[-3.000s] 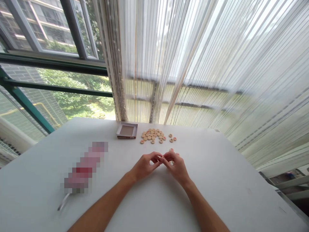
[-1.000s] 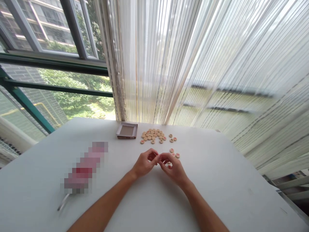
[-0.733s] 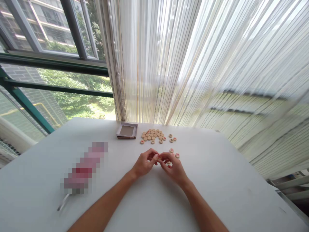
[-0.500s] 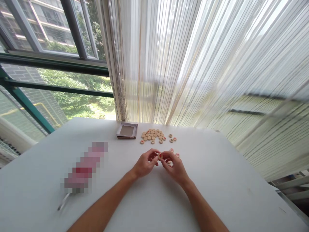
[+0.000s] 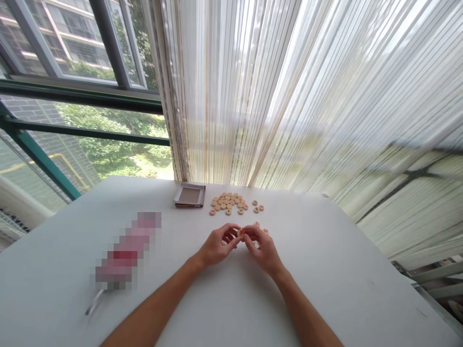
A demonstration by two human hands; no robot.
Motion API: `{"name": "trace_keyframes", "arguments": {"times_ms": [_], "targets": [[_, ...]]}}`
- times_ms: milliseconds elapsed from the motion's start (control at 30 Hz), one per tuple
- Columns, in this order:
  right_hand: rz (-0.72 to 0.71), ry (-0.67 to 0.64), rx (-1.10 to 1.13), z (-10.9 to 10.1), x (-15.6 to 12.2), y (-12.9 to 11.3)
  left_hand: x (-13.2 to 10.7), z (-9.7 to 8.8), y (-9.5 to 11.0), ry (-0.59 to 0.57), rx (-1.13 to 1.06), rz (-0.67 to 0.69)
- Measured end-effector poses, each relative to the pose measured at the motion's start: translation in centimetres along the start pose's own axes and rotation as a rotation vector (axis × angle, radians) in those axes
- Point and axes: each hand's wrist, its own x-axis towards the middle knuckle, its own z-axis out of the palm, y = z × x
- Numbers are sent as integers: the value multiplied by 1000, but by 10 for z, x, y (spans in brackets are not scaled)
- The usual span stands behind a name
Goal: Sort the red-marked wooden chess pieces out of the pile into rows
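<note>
Red-marked xiangqi piece [image 5: 240,233] held up over a white table [image 5: 231,308].
Left hand [image 5: 216,246] and right hand [image 5: 265,246] both pinch it, red character showing. Loose pieces [image 5: 265,232] lie just beyond the right hand, partly hidden; farther back, a wooden cluster [image 5: 229,201] sits beside a shallow box [image 5: 189,195].

The round, pale disc with a red mark [image 5: 240,233] looks like smooth, matt wood, as do the clustered round, tan discs [image 5: 232,202]. The white, flat table [image 5: 325,270] has a smooth, faintly shiny top, and the shallow, brown-edged square box [image 5: 189,194] looks like cardboard. The sheer, white striped curtain [image 5: 289,96] is thin cloth.
</note>
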Motion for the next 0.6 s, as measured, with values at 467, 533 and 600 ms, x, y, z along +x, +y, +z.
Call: {"name": "trace_keyframes", "arguments": {"times_ms": [467, 533, 600], "targets": [[35, 27, -25, 1, 0, 5, -4, 1, 6, -17, 138, 32], [46, 29, -28, 1, -1, 6, -4, 2, 6, -20, 151, 31], [54, 29, -33, 0, -1, 6, -5, 2, 6, -18, 163, 34]]}}
